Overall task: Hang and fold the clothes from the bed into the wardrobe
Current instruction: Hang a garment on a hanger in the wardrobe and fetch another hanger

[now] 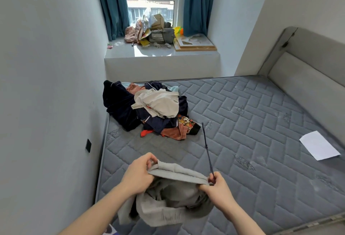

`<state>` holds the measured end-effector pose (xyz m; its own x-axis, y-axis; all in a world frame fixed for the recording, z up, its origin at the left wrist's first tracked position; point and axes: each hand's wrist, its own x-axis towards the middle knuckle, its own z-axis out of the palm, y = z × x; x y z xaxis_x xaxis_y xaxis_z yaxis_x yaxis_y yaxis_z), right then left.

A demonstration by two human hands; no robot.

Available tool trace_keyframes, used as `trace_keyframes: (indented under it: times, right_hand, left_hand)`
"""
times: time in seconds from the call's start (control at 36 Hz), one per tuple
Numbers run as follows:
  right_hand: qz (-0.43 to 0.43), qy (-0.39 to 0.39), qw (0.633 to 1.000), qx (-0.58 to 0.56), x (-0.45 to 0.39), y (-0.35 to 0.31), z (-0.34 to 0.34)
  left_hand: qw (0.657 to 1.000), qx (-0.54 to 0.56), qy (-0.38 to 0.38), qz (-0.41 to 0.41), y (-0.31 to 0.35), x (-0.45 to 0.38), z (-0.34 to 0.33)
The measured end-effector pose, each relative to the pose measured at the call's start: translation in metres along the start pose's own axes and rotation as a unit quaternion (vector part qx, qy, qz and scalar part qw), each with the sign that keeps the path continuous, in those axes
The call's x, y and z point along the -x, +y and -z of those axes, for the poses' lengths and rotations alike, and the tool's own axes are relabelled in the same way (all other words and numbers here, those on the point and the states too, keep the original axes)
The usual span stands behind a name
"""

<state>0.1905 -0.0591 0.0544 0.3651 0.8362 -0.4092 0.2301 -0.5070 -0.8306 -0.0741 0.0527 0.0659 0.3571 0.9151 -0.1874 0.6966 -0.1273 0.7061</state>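
1. head view: a grey garment [173, 195] is held up at the lower centre of the frame, over the near edge of the mattress [261, 122].
2. its upper band is pinched at the left end between the curled thumb and fingers of the left hand [139, 174].
3. the right end is pinched by the right hand [217, 186], and a thin dark hanger [207, 149] is gripped in the same fingers, pointing up.
4. the band is judged to be stretched between both hands so that it can be straightened for hanging.
5. a pile of clothes [149, 109] is left at the centre left, well apart from the hands.
6. a sheet of paper [319, 145] lies at the right edge.
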Motion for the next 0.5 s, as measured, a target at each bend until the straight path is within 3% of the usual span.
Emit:
trace_keyframes:
  times: [0.17,0.31,0.42,0.5]
  right_hand:
    - [0.012,0.009,0.999,0.031,-0.004,-0.009,-0.008]
    - [0.038,0.032,0.999,0.014,-0.007,-0.014,-0.003]
    - [0.026,0.041,0.999,-0.011,-0.009,-0.018,0.005]
    - [0.006,0.050,0.999,-0.012,-0.011,-0.018,0.007]
  left_hand:
    - [0.983,-0.174,0.044,-0.024,0.002,-0.011,0.019]
    - [0.977,-0.172,0.103,-0.066,0.001,-0.012,0.021]
    - [0.974,-0.225,0.039,0.009,-0.007,-0.010,0.022]
    - [0.975,-0.221,0.013,0.005,-0.014,-0.006,0.012]
